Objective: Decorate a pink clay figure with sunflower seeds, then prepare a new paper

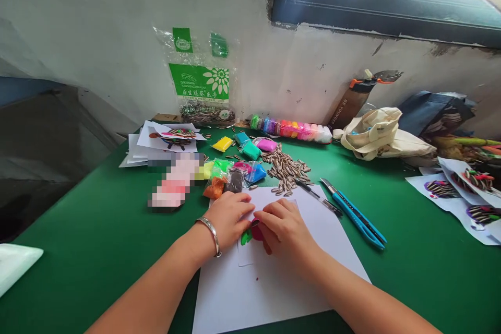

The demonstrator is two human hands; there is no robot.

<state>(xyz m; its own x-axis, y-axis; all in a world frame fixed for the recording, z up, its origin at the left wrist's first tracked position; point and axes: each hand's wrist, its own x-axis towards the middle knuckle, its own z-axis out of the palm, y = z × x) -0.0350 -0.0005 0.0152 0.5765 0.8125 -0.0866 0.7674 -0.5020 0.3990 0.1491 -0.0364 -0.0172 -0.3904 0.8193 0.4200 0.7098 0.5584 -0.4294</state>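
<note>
A small white card (pixel 246 259) lies on a large white sheet (pixel 230 302). On the card is a clay figure with a green piece (pixel 246 237), a dark pink piece (pixel 257 233) and a brown piece (pixel 267 247), partly covered by my fingers. My left hand (pixel 229 216), a silver bangle on its wrist, rests at the card's left side with fingers apart, thumb near the green clay. My right hand (pixel 289 229) is closed over the pink clay. Its fingertips pinch a small dark piece that looks like a sunflower seed (pixel 255 223).
Sunflower seeds (pixel 287 169) lie piled beyond the sheet, beside bagged clay (pixel 223 144). A black pen (pixel 319 198) and a blue utility knife (pixel 354 214) are at right. Finished cards (pixel 442 188) and a cloth bag (pixel 383 133) sit farther right. A seed packet (pixel 203 83) leans on the wall.
</note>
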